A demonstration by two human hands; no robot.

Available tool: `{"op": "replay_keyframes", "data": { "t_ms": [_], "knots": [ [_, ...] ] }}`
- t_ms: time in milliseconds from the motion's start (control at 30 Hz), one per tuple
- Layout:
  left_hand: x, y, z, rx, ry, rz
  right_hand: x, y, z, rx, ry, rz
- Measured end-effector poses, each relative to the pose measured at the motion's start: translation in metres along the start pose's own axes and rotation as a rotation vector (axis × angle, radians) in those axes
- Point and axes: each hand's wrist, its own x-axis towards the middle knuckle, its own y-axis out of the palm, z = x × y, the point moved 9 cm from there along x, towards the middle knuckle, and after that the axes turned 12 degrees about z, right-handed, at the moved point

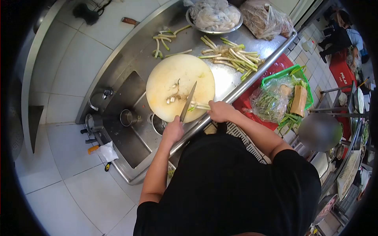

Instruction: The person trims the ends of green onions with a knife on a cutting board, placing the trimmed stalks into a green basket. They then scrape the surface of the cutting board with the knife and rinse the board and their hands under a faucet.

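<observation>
My left hand (173, 130) is closed round the handle of a kitchen knife (189, 98), whose blade points away from me over the round cutting board (167, 76). My right hand (219, 111) grips a few pale spring onion stalks (201, 106) at the board's near right edge, their other ends close to the blade. Small cut white pieces (170, 100) and stringy roots (178, 95) lie on the board, left of the knife. Beyond the board, a pile of spring onions (236, 57) rests on the steel counter.
A sink (128, 143) with a metal pot (126, 117) is at the left. Behind are a bowl of plastic-wrapped food (214, 17) and a bulging bag (264, 19). A green basket of vegetables (309, 92) stands at the right. Another person (346, 37) bends over farther off.
</observation>
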Motion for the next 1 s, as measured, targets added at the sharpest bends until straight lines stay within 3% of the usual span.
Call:
{"op": "replay_keyframes", "data": {
  "t_ms": [33, 100, 133, 167, 233, 300, 333, 367, 400, 433, 467, 500, 567, 700, 833, 900, 967, 1000],
  "knots": [
    [0.006, -0.001, 0.007, 0.004, 0.007, -0.017, 0.002, -0.012, 0.006, 0.084, -0.059, 0.033],
    [0.012, 0.008, 0.02, 0.017, 0.052, -0.039, 0.0, -0.084, 0.049, 0.13, -0.12, -0.099],
    [0.014, 0.011, 0.022, 0.007, 0.068, -0.054, -0.004, -0.126, 0.071, 0.098, -0.192, -0.26],
    [0.013, 0.013, 0.016, 0.016, 0.08, -0.048, 0.002, -0.156, 0.08, 0.156, -0.207, -0.267],
    [0.008, 0.009, 0.016, -0.038, 0.035, -0.04, 0.036, -0.208, 0.05, 0.073, -0.226, -0.7],
    [0.006, 0.011, 0.018, -0.013, 0.041, -0.063, 0.072, -0.219, -0.025, 0.032, 0.032, -0.564],
    [0.003, 0.013, 0.02, 0.004, 0.045, -0.078, 0.062, -0.215, -0.064, -0.071, 0.157, -0.625],
    [0.0, 0.014, 0.02, 0.012, 0.046, -0.099, 0.086, -0.195, -0.121, -0.291, 0.365, -0.361],
    [-0.008, 0.014, 0.019, -0.009, 0.042, -0.123, 0.072, -0.182, -0.176, -0.274, 0.528, -0.515],
    [-0.014, 0.015, 0.019, -0.026, 0.029, -0.138, 0.076, -0.16, -0.24, -0.268, 0.722, -0.481],
    [-0.02, 0.017, 0.017, -0.091, 0.042, -0.145, 0.033, -0.157, -0.229, -0.147, 0.737, -0.543],
    [-0.024, 0.02, 0.015, -0.151, 0.056, -0.149, 0.027, -0.152, -0.237, -0.234, 0.697, -0.679],
    [-0.023, 0.023, 0.013, -0.174, 0.061, -0.141, 0.025, -0.154, -0.239, -0.271, 0.614, -0.589],
    [-0.003, 0.035, 0.023, -0.094, 0.079, -0.059, 0.025, -0.163, -0.25, -0.029, 0.57, -0.552],
    [0.002, 0.021, 0.043, -0.142, -0.011, -0.051, 0.024, -0.165, -0.258, 0.085, 0.406, -0.585],
    [0.001, 0.016, 0.049, -0.14, -0.015, -0.05, 0.018, -0.16, -0.263, 0.294, 0.292, -0.624],
    [0.0, 0.014, 0.048, -0.142, -0.026, -0.028, 0.015, -0.155, -0.268, 0.298, 0.283, -0.619],
    [-0.001, 0.014, 0.048, -0.146, -0.024, -0.032, 0.025, -0.142, -0.277, 0.553, 0.236, -0.503]
  ]
}}
